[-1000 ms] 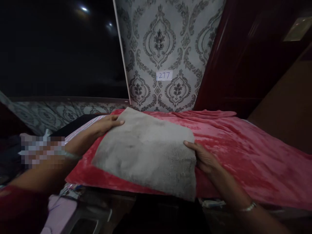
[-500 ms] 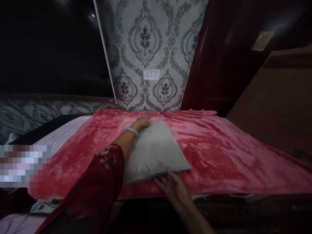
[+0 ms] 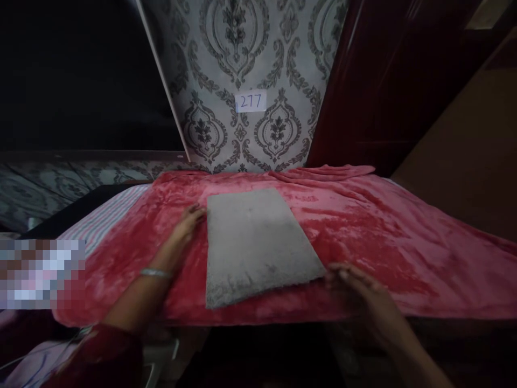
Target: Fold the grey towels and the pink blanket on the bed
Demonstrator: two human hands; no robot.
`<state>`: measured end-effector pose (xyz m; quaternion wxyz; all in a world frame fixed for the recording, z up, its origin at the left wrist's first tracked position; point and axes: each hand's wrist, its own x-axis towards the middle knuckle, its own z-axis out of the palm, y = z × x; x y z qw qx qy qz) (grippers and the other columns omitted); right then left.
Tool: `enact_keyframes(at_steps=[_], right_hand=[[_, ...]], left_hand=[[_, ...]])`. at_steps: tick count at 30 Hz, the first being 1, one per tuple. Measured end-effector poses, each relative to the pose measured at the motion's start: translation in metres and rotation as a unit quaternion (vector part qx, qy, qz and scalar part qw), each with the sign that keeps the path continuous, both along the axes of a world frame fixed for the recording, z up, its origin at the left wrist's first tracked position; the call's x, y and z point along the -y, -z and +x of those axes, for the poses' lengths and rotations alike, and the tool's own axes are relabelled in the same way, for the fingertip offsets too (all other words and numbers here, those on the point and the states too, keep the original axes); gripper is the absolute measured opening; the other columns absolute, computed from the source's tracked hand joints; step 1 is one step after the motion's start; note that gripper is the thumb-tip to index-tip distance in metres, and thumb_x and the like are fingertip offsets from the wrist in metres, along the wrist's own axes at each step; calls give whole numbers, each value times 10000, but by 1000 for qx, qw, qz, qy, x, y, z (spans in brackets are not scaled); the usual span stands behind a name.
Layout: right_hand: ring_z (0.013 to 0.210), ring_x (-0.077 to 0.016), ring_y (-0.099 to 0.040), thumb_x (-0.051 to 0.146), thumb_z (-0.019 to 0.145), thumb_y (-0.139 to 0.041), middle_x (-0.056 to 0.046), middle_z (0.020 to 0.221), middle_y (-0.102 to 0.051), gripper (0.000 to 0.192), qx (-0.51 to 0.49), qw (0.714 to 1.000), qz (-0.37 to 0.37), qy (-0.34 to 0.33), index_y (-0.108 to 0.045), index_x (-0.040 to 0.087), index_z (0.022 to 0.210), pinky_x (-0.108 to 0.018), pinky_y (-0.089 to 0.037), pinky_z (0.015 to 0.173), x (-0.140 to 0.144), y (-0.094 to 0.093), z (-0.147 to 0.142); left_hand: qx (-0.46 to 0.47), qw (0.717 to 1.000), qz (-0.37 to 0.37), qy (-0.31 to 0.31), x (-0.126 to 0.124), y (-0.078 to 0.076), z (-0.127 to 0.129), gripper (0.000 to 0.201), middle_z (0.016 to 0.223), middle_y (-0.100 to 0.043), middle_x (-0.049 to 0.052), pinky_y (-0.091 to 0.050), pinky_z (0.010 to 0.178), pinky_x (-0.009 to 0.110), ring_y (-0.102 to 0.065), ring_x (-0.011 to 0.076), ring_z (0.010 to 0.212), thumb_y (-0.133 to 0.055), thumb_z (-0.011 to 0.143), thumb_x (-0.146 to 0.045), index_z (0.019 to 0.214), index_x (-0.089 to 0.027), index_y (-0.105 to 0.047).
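Note:
A flat grey cloth with a short-pile look (image 3: 258, 242) lies on a red plush blanket (image 3: 363, 231). My left hand (image 3: 190, 220), with a bracelet at its wrist, is just beside the cloth's upper left edge. Its fingers are apart and hold nothing. At the cloth's lower right corner is my right hand (image 3: 359, 283), slightly blurred, its fingers curled together in a pinch on that corner. The lower edge of the cloth looks a little rough and slanted.
Striped fabric (image 3: 117, 207) shows past the blanket's left side. A large dark screen (image 3: 81, 81) stands at the back left. Behind is patterned wallpaper with a paper label reading 277 (image 3: 251, 101). A dark red glossy panel (image 3: 371, 97) rises at the right.
My left hand has come off the cloth's far edge and moved left and nearer. My right hand has slid right from the near edge to the corner. The whole cloth surface is now uncovered.

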<state>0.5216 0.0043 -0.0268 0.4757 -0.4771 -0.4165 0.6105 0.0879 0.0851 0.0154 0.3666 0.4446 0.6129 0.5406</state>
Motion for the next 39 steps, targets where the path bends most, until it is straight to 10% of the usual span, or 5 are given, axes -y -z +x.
enact_keyframes(at_steps=[5, 10, 19, 30, 39], right_hand=[[1267, -259, -581, 489, 656, -890, -59, 1339, -660, 602, 14, 993, 98, 57, -690, 305, 1193, -441, -423, 1119, -52, 3, 1], [1092, -233, -675, 394, 631, -896, -71, 1250, -710, 665, -61, 998, 2, -17, -644, 260, 1231, -370, -511, 969, -73, 11, -21], [736, -193, -687, 292, 662, -809, -39, 946, -766, 420, -41, 985, -58, -158, -703, 209, 1060, -283, -541, 657, -86, -12, -38], [772, -208, -683, 303, 590, -854, -26, 931, -753, 539, -34, 983, -35, -174, -673, 223, 1091, -310, -557, 714, -64, -35, -54], [941, -270, -695, 418, 620, -846, -81, 1107, -735, 772, -23, 983, -8, -183, -601, 228, 1327, -400, -544, 840, -30, -1, -41]], left_hand=[[274, 960, -53, 32, 74, 15, 12, 227, 1047, -751, 119, -585, 894, 345, -720, 241, 962, -749, 729, -204, 936, -160, -668], [334, 931, -120, 83, 96, 14, 34, 231, 976, -763, 101, -608, 803, 352, -735, 224, 823, -762, 745, -171, 966, -147, -696], [320, 934, -154, 36, 72, 20, 66, 334, 973, -775, 76, -602, 887, 439, -730, 313, 991, -764, 710, -151, 1036, -219, -734], [282, 945, -155, 64, 76, 0, 46, 415, 996, -774, 123, -600, 843, 467, -739, 346, 933, -813, 685, -240, 1088, -186, -730], [181, 980, -80, -20, 104, 10, 30, 516, 1123, -732, 144, -557, 906, 381, -682, 324, 1085, -875, 608, -211, 1086, -151, -692]])
